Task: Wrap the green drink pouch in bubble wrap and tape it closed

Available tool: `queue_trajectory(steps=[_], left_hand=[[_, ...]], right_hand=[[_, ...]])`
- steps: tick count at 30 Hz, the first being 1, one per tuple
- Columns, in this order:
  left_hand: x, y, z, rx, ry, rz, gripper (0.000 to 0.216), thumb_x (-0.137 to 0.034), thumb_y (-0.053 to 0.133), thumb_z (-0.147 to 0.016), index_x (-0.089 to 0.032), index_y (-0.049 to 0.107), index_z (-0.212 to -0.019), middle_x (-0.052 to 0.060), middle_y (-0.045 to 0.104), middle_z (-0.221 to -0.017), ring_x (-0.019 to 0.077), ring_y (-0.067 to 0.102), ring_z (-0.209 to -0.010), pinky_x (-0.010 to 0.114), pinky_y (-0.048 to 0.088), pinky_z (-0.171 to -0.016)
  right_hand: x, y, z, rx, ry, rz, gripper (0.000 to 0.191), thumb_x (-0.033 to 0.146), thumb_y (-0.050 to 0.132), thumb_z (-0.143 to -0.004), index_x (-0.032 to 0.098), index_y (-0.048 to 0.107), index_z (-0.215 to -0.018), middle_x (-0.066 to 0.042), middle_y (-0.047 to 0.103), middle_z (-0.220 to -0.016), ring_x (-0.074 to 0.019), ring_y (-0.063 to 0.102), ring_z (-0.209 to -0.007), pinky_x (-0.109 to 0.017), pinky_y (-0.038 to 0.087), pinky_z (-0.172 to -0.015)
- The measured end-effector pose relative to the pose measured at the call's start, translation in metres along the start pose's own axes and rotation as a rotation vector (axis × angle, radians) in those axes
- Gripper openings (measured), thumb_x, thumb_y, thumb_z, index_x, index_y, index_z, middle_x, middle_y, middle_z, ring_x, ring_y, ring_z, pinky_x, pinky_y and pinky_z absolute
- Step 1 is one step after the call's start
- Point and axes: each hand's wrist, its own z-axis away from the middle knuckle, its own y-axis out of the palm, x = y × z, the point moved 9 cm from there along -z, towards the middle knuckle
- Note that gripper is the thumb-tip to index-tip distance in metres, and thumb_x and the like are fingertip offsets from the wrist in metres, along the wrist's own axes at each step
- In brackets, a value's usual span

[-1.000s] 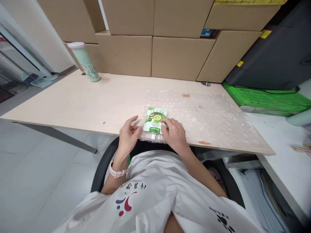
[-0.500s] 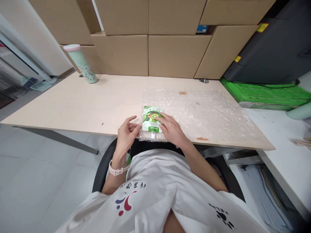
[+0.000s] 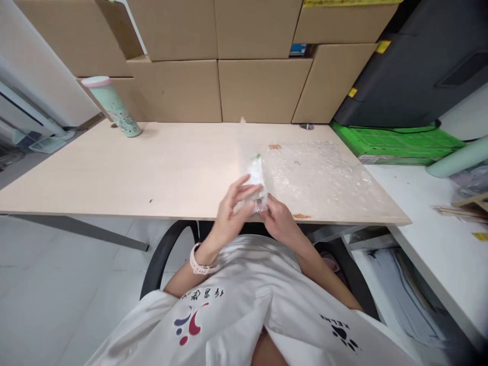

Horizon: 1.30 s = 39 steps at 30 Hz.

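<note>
A green and white drink pouch point(image 3: 256, 175) stands nearly on edge at the near edge of the pale wooden desk point(image 3: 160, 168), with clear bubble wrap point(image 3: 324, 175) folded up over it. My left hand point(image 3: 232, 208) closes round the wrapped pouch from the left, fingers curled onto its side. My right hand point(image 3: 278, 219) grips the lower end of the pouch and wrap from the right. The rest of the bubble wrap sheet lies flat on the desk to the right.
A mint bottle with a pink lid point(image 3: 112, 107) stands at the desk's back left. Cardboard boxes point(image 3: 259, 89) are stacked along the back. A green crate point(image 3: 396, 145) under a black case sits at the right, beside a white table point(image 3: 438, 244).
The pouch lay flat on the bubble wrap under my right fingers. Now both hands have lifted and rolled it rightward with the wrap's left edge folded over it. The camera shifted slightly.
</note>
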Motion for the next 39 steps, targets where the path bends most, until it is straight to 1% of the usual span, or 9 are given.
queue_trajectory(steps=[5, 10, 13, 17, 21, 25, 30, 33, 39], left_hand=[[0.006, 0.070, -0.006, 0.168, 0.227, -0.522, 0.042, -0.024, 0.046, -0.101, -0.019, 0.051, -0.142, 0.015, 0.067, -0.132, 0.0278, 0.056, -0.133, 0.050, 0.044, -0.112], [0.018, 0.089, -0.004, 0.216, 0.335, -0.766, 0.034, -0.012, 0.044, -0.099, -0.019, 0.062, -0.127, 0.008, 0.074, -0.124, 0.0276, 0.060, -0.129, 0.053, 0.043, -0.112], [0.017, 0.089, -0.004, 0.233, 0.360, -0.793, 0.030, -0.009, 0.047, -0.097, -0.020, 0.067, -0.116, 0.006, 0.075, -0.125, 0.0272, 0.060, -0.129, 0.051, 0.043, -0.111], [0.016, 0.086, -0.006, 0.269, 0.306, -0.754, 0.027, -0.009, 0.048, -0.096, -0.022, 0.070, -0.105, 0.006, 0.078, -0.112, 0.0253, 0.060, -0.129, 0.052, 0.041, -0.114], [0.011, 0.067, -0.001, 0.227, 0.209, -0.414, 0.017, -0.020, 0.055, -0.096, -0.025, 0.072, -0.099, 0.005, 0.075, -0.117, 0.0218, 0.062, -0.124, 0.050, 0.040, -0.118], [0.030, 0.005, 0.004, -0.259, -0.141, -0.046, 0.040, -0.024, 0.062, -0.092, -0.026, 0.058, -0.132, 0.009, 0.048, -0.156, 0.0233, 0.044, -0.146, 0.044, 0.039, -0.119], [0.051, 0.017, 0.008, -0.238, -0.557, 0.605, 0.062, -0.029, 0.069, -0.083, -0.022, 0.049, -0.142, 0.012, 0.061, -0.141, 0.0265, 0.057, -0.135, 0.041, 0.044, -0.113], [0.039, 0.019, 0.009, -0.238, -0.438, 0.679, 0.074, -0.036, 0.071, -0.084, -0.026, 0.039, -0.150, 0.009, 0.062, -0.141, 0.0269, 0.058, -0.132, 0.043, 0.044, -0.112], [0.015, 0.030, 0.006, -0.040, -0.044, 0.100, 0.065, -0.044, 0.058, -0.097, -0.030, 0.034, -0.156, 0.009, 0.039, -0.161, 0.0268, 0.043, -0.145, 0.041, 0.038, -0.117]], right_hand=[[-0.023, -0.037, 0.017, 0.025, 0.023, 0.259, 0.026, 0.014, 0.042, -0.092, 0.022, 0.067, -0.091, -0.010, 0.072, -0.105, -0.0283, 0.062, -0.109, -0.048, 0.048, -0.096], [-0.027, -0.081, 0.033, -0.134, 0.088, 0.296, 0.025, 0.027, 0.047, -0.100, 0.024, 0.072, -0.102, -0.008, 0.076, -0.110, -0.0276, 0.066, -0.106, -0.048, 0.050, -0.096], [-0.021, -0.090, 0.034, -0.263, 0.075, 0.260, 0.027, 0.030, 0.047, -0.101, 0.023, 0.072, -0.108, -0.009, 0.076, -0.110, -0.0267, 0.067, -0.107, -0.047, 0.051, -0.097], [-0.020, -0.064, 0.023, -0.162, 0.033, 0.120, 0.034, 0.032, 0.042, -0.103, 0.024, 0.070, -0.119, -0.008, 0.072, -0.128, -0.0240, 0.064, -0.123, -0.047, 0.050, -0.107], [-0.027, -0.048, 0.020, -0.116, 0.089, 0.128, 0.041, 0.037, 0.037, -0.105, 0.020, 0.070, -0.122, -0.012, 0.071, -0.130, -0.0256, 0.064, -0.125, -0.049, 0.050, -0.108], [-0.019, -0.042, 0.023, -0.125, 0.075, 0.213, 0.044, 0.039, 0.037, -0.105, 0.015, 0.068, -0.126, -0.016, 0.069, -0.133, -0.0283, 0.062, -0.128, -0.049, 0.050, -0.109], [-0.003, -0.024, 0.022, -0.100, 0.027, 0.278, 0.051, 0.046, 0.039, -0.104, 0.012, 0.062, -0.134, -0.020, 0.062, -0.141, -0.0329, 0.054, -0.137, -0.053, 0.047, -0.111], [0.002, -0.012, 0.018, -0.049, 0.021, 0.190, 0.057, 0.052, 0.042, -0.103, 0.016, 0.049, -0.147, -0.018, 0.056, -0.149, -0.0319, 0.050, -0.141, -0.053, 0.046, -0.112], [0.003, -0.014, 0.021, 0.006, 0.066, 0.022, 0.055, 0.045, 0.053, -0.098, 0.022, 0.042, -0.147, -0.016, 0.058, -0.144, -0.0301, 0.058, -0.130, -0.049, 0.051, -0.103]])
